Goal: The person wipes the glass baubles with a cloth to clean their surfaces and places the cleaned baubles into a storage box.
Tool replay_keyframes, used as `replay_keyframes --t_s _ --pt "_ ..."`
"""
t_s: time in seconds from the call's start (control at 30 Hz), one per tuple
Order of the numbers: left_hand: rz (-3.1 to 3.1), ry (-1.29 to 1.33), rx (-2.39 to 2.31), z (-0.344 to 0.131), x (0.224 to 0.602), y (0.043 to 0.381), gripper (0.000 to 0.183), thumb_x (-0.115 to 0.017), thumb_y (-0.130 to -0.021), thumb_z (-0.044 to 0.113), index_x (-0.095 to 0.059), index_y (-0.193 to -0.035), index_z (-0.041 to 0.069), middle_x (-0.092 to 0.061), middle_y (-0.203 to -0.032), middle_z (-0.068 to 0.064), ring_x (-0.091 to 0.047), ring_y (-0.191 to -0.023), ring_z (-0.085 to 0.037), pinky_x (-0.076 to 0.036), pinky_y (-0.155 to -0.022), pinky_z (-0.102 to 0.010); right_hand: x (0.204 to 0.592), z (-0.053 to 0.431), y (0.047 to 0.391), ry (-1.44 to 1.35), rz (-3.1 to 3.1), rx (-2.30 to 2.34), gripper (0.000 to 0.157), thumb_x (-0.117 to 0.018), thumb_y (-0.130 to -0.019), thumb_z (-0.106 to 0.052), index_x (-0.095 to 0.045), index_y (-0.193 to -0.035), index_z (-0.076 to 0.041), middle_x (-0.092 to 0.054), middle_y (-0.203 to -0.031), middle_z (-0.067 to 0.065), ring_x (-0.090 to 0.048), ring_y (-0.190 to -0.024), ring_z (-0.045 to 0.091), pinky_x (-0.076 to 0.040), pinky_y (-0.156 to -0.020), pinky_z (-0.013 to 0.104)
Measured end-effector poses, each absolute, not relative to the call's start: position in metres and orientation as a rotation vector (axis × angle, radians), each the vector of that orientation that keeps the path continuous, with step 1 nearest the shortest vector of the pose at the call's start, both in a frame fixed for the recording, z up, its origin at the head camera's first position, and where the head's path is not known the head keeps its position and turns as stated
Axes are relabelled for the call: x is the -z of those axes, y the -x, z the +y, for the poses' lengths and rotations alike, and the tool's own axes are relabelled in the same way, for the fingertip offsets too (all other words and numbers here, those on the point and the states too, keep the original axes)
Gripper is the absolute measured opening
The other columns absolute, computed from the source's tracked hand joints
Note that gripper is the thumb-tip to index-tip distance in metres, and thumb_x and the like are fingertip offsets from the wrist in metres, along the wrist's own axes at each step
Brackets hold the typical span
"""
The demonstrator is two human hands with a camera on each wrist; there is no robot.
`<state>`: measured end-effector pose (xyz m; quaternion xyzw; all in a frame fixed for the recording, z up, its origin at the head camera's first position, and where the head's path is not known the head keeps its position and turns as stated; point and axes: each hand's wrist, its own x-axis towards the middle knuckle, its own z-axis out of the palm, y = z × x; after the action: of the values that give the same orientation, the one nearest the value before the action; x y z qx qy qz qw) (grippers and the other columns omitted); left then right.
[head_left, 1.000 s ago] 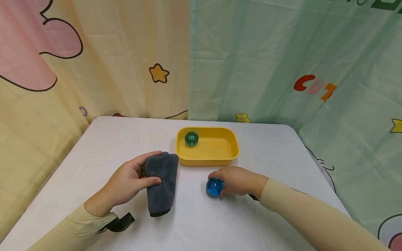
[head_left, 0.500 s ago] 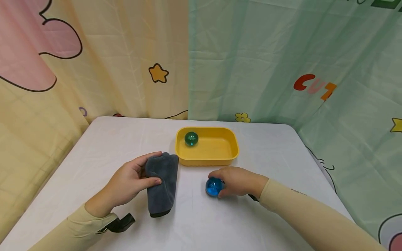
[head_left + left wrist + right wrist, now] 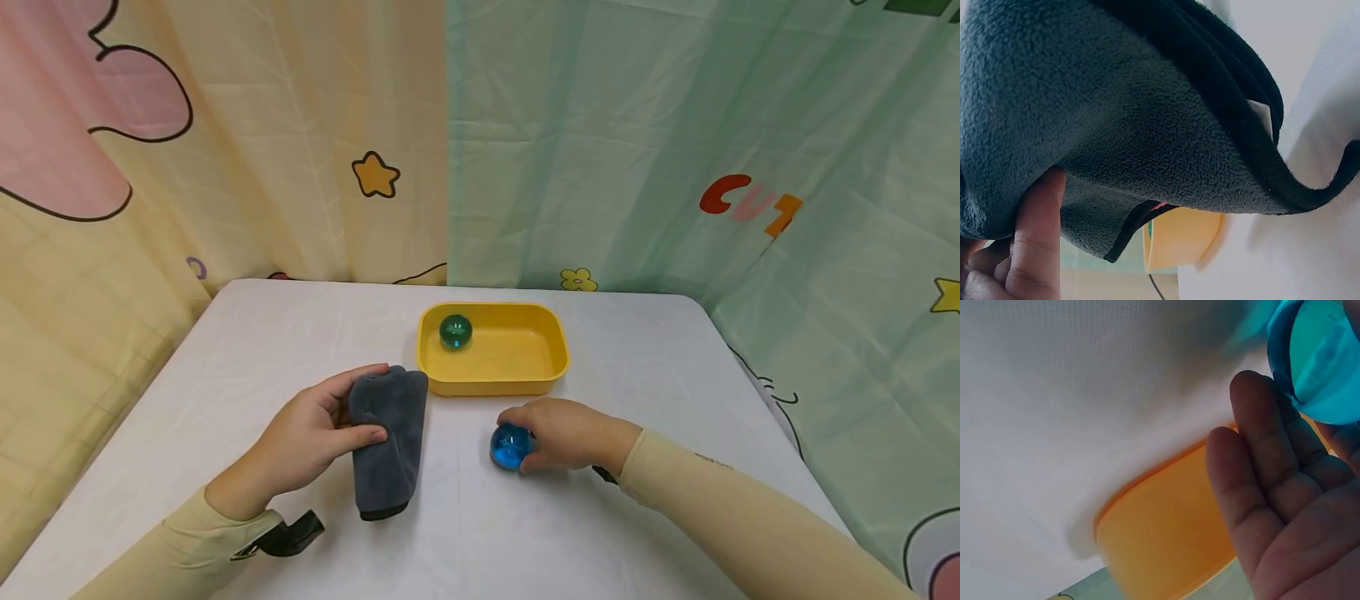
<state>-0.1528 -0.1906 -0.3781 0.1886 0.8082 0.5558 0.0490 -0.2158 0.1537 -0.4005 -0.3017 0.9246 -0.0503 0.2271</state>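
My left hand (image 3: 300, 437) grips a folded dark grey cloth (image 3: 390, 442), thumb across its front and fingers behind it. Close up in the left wrist view, the cloth (image 3: 1129, 106) shows a fleecy face and a black edging with a small white tag. To the right, my right hand (image 3: 573, 433) holds a clear blue ball (image 3: 512, 447) between thumb and fingers, low over the table. In the right wrist view the blue ball (image 3: 1325, 362) sits at the fingertips, while two other fingers (image 3: 1232, 469) extend beside it.
A yellow tray (image 3: 491, 389) stands beyond both hands, with a clear green ball (image 3: 456, 331) at its left end. White fabric covers the table (image 3: 637, 350). Printed curtains (image 3: 585, 142) hang behind and at the sides.
Both hands keep their holds on the cloth and the blue ball, nearly still. The whole head view has shifted very slightly.
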Motion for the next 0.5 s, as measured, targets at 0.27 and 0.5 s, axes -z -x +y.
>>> replay_keyframes --t_s 0.27,0.5 --pt "2.404 -0.577 -1.73 -0.188 0.38 0.153 0.074 -0.084 -0.09 0.01 -0.049 -0.155 0.005 -0.065 -0.138 -0.023 -0.073 -0.101 -0.012 -0.064 -0.083 -0.028 0.407 0.159 0.213 0.93 2.579 0.156 0.062 -0.087 -0.088 -0.039 -0.061 -0.142 -0.024 -0.072 -0.125 -0.006 -0.064 -0.107 0.011 -0.057 -0.104 0.037" --pt "2.388 -0.578 -1.739 -0.187 0.381 0.153 0.074 -0.084 -0.089 0.009 -0.048 -0.155 0.005 -0.065 -0.138 -0.023 -0.073 -0.102 -0.012 -0.064 -0.083 -0.029 0.401 0.164 0.213 1.007 2.584 0.413 0.056 -0.09 -0.086 -0.035 -0.063 -0.134 -0.026 -0.071 -0.121 -0.013 -0.064 -0.098 0.006 -0.06 -0.09 0.029"
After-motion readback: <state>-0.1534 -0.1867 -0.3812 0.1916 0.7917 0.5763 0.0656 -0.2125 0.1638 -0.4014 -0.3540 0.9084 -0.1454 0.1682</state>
